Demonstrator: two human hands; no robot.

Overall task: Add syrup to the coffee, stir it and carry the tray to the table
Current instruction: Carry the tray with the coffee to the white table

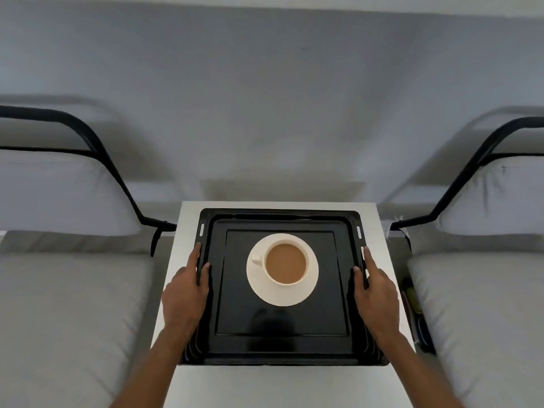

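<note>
The black tray (282,347) nearly fills the white table (188,210); grey cushioned chairs (67,304) crowd both sides of it, leaving bare tabletop only nearer the person.

From my feed I see two bare forearms coming up from the bottom edge, with no sleeves, gloves, watch or rings on them. The left hand (185,285) and right hand (377,287) are uncovered, with short, plain fingernails. Nothing else of the person's body is in view.
</note>
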